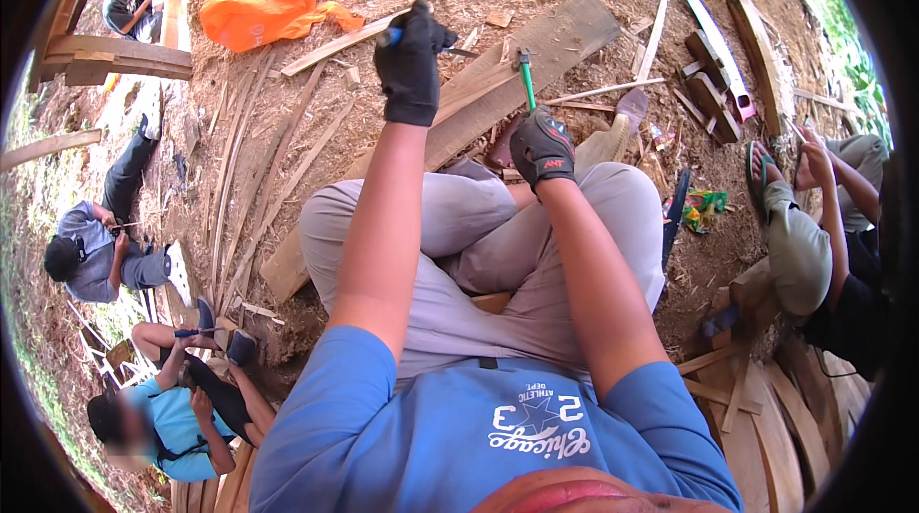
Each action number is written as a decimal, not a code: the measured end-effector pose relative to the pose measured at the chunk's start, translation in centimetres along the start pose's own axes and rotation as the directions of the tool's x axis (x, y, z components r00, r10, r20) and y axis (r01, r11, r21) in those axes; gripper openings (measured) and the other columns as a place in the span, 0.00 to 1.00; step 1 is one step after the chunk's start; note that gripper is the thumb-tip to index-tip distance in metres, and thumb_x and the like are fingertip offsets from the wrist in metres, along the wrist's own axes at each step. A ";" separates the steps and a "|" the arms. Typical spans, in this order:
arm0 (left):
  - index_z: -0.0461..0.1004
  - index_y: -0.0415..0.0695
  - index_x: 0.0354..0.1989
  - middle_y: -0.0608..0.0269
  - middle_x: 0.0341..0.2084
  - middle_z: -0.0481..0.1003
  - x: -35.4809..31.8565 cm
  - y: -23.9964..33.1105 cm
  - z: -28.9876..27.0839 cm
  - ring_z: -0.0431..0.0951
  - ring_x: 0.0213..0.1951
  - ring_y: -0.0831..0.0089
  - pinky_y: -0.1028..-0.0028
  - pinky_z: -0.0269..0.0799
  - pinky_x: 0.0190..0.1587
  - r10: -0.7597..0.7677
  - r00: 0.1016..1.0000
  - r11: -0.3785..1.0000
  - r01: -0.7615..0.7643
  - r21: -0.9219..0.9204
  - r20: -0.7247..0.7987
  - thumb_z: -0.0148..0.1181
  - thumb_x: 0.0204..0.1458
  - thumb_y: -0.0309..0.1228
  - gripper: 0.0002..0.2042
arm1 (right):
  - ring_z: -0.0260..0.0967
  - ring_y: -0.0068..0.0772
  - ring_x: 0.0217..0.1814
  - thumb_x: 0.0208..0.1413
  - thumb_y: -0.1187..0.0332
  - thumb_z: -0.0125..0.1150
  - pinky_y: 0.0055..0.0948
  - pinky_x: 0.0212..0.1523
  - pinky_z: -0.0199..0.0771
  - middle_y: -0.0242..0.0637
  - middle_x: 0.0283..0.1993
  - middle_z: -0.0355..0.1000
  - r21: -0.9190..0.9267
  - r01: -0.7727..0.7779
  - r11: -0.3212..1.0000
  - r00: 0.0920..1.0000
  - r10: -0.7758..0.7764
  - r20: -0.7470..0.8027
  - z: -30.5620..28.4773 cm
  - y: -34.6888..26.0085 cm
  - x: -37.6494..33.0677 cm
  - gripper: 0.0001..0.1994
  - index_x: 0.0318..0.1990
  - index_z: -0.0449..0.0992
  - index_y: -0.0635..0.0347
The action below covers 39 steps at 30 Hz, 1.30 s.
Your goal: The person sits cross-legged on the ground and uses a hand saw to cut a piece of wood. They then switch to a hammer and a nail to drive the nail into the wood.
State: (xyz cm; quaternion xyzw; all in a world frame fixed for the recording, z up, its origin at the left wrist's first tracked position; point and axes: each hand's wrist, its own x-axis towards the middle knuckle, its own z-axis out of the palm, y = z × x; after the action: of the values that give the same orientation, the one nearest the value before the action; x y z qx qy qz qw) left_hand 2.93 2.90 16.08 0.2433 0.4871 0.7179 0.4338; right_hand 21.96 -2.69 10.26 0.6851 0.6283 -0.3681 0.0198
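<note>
My left hand [412,68], in a black work glove, is closed around the blue handle of a chisel [462,53]. The chisel's short metal blade sticks out to the right of my fist, above a wooden board. My right hand [543,147], in a dark glove with red marks, grips a small hammer [527,82] by its green handle. The hammer's metal head points away from me, over the wide plank [574,30]. That plank runs from the far right down toward my crossed legs, where its middle is partly hidden by my arm and knee.
An orange bag [263,4] lies at the far left on wood shavings. A handsaw [708,34] and wood blocks [713,97] are to the right. Long strips [244,168] lie left. One person [833,226] sits close on the right; several others sit left.
</note>
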 end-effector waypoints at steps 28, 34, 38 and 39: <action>0.79 0.43 0.21 0.66 0.17 0.78 2.2 -5.2 3.6 0.76 0.22 0.76 0.71 0.72 0.33 -0.063 0.984 0.685 -0.077 0.724 0.165 0.61 0.65 0.49 0.25 | 0.80 0.64 0.53 0.56 0.66 0.62 0.53 0.52 0.80 0.60 0.48 0.80 0.039 -0.017 0.999 1.000 0.016 0.012 -0.3 0.2 0.0 0.16 0.50 0.76 0.66; 0.80 0.44 0.21 0.66 0.18 0.79 2.3 -5.4 3.9 0.77 0.24 0.75 0.69 0.74 0.35 -0.052 0.986 0.605 -0.095 0.791 0.159 0.61 0.65 0.52 0.26 | 0.80 0.63 0.54 0.57 0.65 0.62 0.53 0.53 0.80 0.60 0.48 0.80 0.038 0.007 0.999 1.000 -0.008 0.026 -0.8 0.0 -0.3 0.16 0.49 0.77 0.65; 0.80 0.44 0.22 0.66 0.18 0.80 2.2 -5.8 4.1 0.78 0.25 0.74 0.69 0.75 0.38 -0.042 0.986 0.552 -0.112 0.826 0.161 0.62 0.64 0.54 0.26 | 0.80 0.63 0.54 0.58 0.65 0.61 0.54 0.53 0.80 0.60 0.49 0.80 0.054 -0.019 0.998 1.000 0.018 0.011 -0.2 0.3 0.2 0.16 0.50 0.77 0.65; 0.80 0.44 0.22 0.66 0.19 0.80 2.2 -6.0 3.8 0.78 0.25 0.74 0.69 0.75 0.38 -0.040 0.985 0.543 -0.122 0.831 0.170 0.62 0.63 0.55 0.26 | 0.80 0.63 0.53 0.58 0.65 0.61 0.54 0.53 0.80 0.59 0.49 0.80 0.059 -0.017 0.998 1.000 0.016 0.013 -0.1 0.2 0.1 0.16 0.50 0.77 0.65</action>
State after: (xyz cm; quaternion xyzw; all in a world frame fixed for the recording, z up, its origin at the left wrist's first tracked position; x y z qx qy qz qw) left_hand 7.04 7.58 12.05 0.4920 0.7260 0.3847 0.2878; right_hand 22.21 -2.56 10.18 0.6882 0.6114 -0.3905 0.0063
